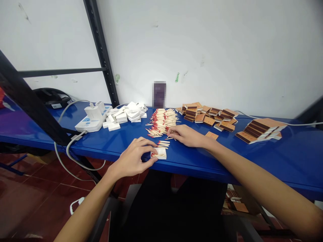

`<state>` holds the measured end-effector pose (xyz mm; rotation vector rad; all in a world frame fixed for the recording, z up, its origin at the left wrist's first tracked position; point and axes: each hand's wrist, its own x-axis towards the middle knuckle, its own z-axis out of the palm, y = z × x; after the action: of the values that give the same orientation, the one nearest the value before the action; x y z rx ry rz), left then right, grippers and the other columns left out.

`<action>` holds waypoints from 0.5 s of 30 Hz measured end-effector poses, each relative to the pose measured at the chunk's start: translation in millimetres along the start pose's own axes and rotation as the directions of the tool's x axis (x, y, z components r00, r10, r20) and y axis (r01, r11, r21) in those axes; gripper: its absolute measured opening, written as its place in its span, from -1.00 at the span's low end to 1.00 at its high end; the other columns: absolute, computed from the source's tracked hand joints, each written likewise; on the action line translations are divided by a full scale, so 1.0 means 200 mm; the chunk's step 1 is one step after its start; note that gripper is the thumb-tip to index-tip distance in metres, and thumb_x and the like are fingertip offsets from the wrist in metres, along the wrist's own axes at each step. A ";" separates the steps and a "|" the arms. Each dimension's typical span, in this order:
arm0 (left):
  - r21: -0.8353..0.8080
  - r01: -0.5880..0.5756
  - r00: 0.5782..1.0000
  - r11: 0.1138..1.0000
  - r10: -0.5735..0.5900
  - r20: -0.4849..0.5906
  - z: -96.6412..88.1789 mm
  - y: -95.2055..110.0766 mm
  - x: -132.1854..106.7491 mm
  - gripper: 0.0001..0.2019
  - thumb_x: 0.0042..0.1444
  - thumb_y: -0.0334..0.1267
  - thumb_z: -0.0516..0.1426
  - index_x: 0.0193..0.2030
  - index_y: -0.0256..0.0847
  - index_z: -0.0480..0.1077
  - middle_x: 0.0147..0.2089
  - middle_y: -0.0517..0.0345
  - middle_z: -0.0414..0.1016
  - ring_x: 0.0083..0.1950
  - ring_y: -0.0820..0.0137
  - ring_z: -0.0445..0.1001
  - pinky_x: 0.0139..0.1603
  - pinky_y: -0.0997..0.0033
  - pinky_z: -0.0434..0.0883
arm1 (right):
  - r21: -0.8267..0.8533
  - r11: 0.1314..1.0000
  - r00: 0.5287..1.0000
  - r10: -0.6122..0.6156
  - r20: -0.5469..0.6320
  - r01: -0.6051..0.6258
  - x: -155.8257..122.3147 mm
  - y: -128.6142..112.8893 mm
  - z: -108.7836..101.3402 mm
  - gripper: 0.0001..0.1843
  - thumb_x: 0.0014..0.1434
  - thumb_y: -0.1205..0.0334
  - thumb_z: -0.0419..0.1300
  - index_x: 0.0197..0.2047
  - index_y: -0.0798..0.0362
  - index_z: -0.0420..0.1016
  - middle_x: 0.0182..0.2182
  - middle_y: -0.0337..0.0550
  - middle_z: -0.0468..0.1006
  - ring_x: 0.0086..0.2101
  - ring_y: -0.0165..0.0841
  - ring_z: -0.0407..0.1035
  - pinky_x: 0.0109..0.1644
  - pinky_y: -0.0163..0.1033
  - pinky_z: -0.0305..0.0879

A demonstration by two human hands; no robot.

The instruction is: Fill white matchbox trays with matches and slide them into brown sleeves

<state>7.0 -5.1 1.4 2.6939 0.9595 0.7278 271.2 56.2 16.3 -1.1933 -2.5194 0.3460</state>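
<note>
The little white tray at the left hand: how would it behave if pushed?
The white tray is probably light, being small and thin-walled. It would likely slide rather than tip, since it sits low and flat on the smooth-looking blue table. The loose matches inside may shift, having room around them.

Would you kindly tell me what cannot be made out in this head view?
In the head view:
White tray: left end covered by the left hand.
Right hand: exact grip too small to tell, partly self-hidden.
Match pile: count hidden by overlap.
Stacked matchboxes: print too small.
Dark rectangle: blurred by pixelation.
Left forearm: cut off by bottom edge.
</note>
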 end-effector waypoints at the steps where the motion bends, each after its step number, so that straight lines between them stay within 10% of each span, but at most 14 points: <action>1: 0.001 0.000 1.000 1.000 0.000 0.000 0.00 0.00 0.00 -0.83 0.26 -0.15 0.13 -0.14 -0.09 0.52 0.07 0.14 0.50 0.08 0.25 0.38 0.16 0.13 0.27 | -0.005 1.000 1.000 -0.006 -0.014 0.006 0.00 0.00 0.00 -0.81 0.33 0.23 0.02 -0.21 0.07 0.44 -0.43 -0.21 0.47 -0.40 -0.39 0.29 -0.30 -0.31 0.08; 15: -0.011 0.012 1.000 1.000 -0.012 0.005 -0.01 0.00 0.00 -0.83 0.26 -0.14 0.13 -0.16 -0.09 0.52 0.06 0.14 0.50 0.08 0.24 0.39 0.19 0.11 0.25 | 0.022 0.997 0.983 -0.066 -0.172 0.071 -0.07 -0.07 -0.07 -0.86 0.21 0.31 0.10 -0.23 0.05 0.49 -0.36 -0.17 0.59 -0.37 -0.37 0.41 -0.25 -0.28 0.25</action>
<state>6.8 -6.0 2.6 2.6772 0.9673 0.7220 275.7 38.0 30.8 -1.0749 -2.3926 0.2502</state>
